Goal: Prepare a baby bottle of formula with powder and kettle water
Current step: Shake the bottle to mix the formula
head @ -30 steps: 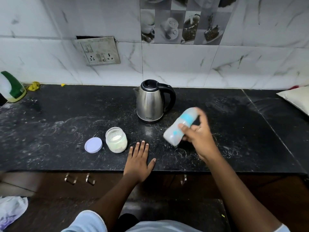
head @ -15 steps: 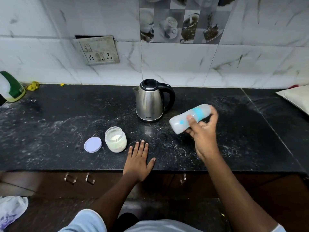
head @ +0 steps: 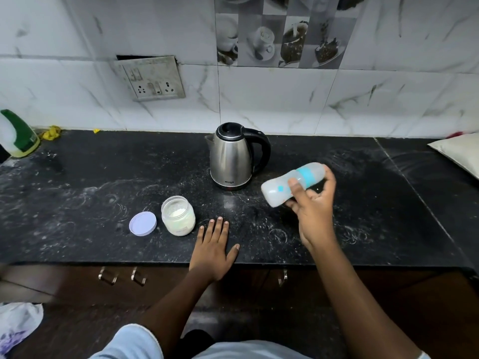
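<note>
Right hand (head: 312, 203) grips the bottle (head: 291, 183), tilted nearly sideways above the table (head: 77, 198), just right of the kettle (head: 233, 156). Left hand (head: 212, 246) lies flat, fingers straight, beside the open jar (head: 178, 215) and lid (head: 142, 224).

Dim and cool-toned throughout, lit softly and evenly. Brightest on the wall tiles (head: 285, 99) across the upper half; murky below the counter (head: 90, 182) edge in the lower third. Glossed with pale vertical streaks on the steel kettle (head: 230, 161). Smeared by motion at the bottle (head: 276, 191) and right hand (head: 313, 211). Bowed toward the frame edges, soft and blurred at far left.
</note>
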Available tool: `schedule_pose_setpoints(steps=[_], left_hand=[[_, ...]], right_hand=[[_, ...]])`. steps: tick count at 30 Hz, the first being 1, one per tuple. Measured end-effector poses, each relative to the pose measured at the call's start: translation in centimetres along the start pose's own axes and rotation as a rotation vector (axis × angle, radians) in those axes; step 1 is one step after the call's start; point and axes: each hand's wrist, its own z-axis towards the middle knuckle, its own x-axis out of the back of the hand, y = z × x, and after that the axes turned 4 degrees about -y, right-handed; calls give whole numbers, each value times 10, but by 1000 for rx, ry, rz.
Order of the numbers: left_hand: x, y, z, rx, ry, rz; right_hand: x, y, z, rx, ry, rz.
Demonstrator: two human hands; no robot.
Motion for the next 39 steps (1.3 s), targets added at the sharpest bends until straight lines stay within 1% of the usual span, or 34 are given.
schedule_pose_setpoints(steps=[1, 3, 4, 5, 8, 9, 10, 12, 13, 14, 16, 17, 18, 21, 22, 23, 25, 26, 27, 29, 30, 31, 33, 34, 35, 37, 38, 39], left_hand=[[-1, 0, 0, -3, 7, -3], [-2, -1, -1, 2, 15, 0], [-1, 0, -1, 6, 12, 4], [0, 0, -1, 8, 4, 11], [2, 1, -2, 4, 2, 21], [1, 0, -2, 0, 10, 14], [-1, 0, -1, -1, 17, 4], [-3, -1, -1, 4, 27, -3], [-4, -1, 0, 6, 22, 3], [-4, -1, 0, 6, 19, 8], [-3, -1, 1, -1, 42, 1], [-4, -1, 1, -4, 44, -1], [-5, -1, 1, -5, 38, 0], [-6, -1, 1, -3, 39, 6], [-5, -1, 1, -1, 37, 13], [-4, -1, 1, -3, 39, 19], [-5, 0, 1, -8, 43, 28], [-5, 0, 1, -5, 42, 28], [-5, -1, 1, -3, 41, 28], [-6, -2, 1, 2, 35, 24], [-5, -2, 1, 3, 39, 21], [-6, -2, 1, 1, 41, 17], [-6, -1, 1, -1, 40, 15], [-6, -1, 1, -2, 43, 17], [-6, -2, 1, -1, 46, 16], [-5, -2, 0, -1, 41, 9], [-5, -2, 1, -2, 40, 7], [-5, -2, 1, -2, 38, 7]], right_hand=[[-1, -1, 0, -3, -20, -26], [0, 2, -4, -54, -220, -191], [0, 3, -7, -60, -267, -218], [-1, 3, -9, -46, -229, -192], [-3, 7, -6, 42, 64, 20], [-4, 9, -5, 46, 96, 18], [-5, 10, -6, 36, 59, -29], [-3, 12, -9, -19, -114, -157], [-2, 11, -10, -28, -147, -159], [0, 8, -9, -10, -114, -123], [2, 7, -3, 48, 72, -3], [2, 6, 0, 62, 128, 14], [2, 6, 0, 53, 122, 2], [1, 9, -6, -39, -158, -155], [1, 8, -7, -37, -179, -156], [1, 7, -6, -13, -121, -112], [3, 7, 0, 44, 58, 0], [3, 6, 2, 47, 82, 3], [2, 5, 2, 25, 30, -36], [3, 5, -2, -58, -175, -171], [3, 3, -5, -66, -208, -174], [3, 2, -5, -43, -168, -133], [5, 2, 0, 16, 18, 14], [5, 2, 2, 22, 62, 35], [4, 2, 2, 8, 39, 11], [4, 6, -4, -44, -130, -125], [5, 5, -7, -48, -162, -135], [5, 4, -7, -33, -130, -101]])
